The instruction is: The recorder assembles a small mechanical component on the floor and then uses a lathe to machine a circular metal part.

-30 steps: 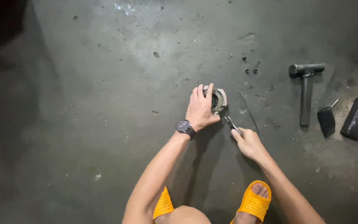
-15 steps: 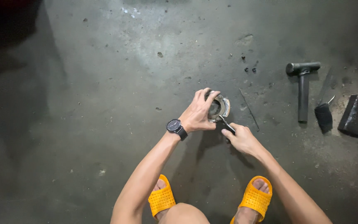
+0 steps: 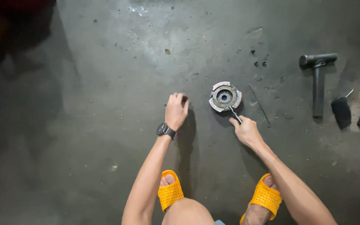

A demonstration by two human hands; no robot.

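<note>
The round metal part (image 3: 225, 96) lies flat on the floor (image 3: 105, 125). The right hand (image 3: 246, 130), nearer, holds a thin tool (image 3: 234, 114) pointing up-left onto its rim. The left hand (image 3: 176, 110), loosely curled, holds nothing.

No packages, labels or signs; dark wristwatch face (image 3: 162, 128) unreadable.

Single head-worn view, steeply downward from crouching height onto the concrete floor (image 3: 84, 125), close overhead.
</note>
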